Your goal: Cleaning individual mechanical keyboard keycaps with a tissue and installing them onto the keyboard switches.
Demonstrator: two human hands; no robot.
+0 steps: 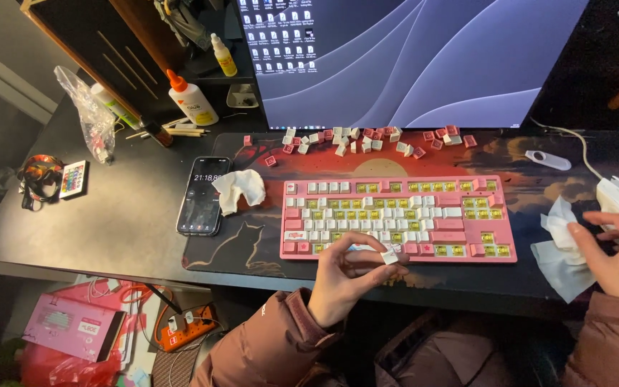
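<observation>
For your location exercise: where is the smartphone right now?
In the head view, the smartphone lies flat on the desk, left of the pink keyboard, beside a crumpled tissue.

One head-worn camera looks steeply down and forward from above the seated person's lap, close over the black desk (130, 215). The pink keyboard (398, 218) sits mid-frame, the monitor (410, 61) fills the top, and floor clutter shows lower left.

Dim desk, glow from monitor (410, 61) (brightest source), dark corners, sharp focus
</observation>
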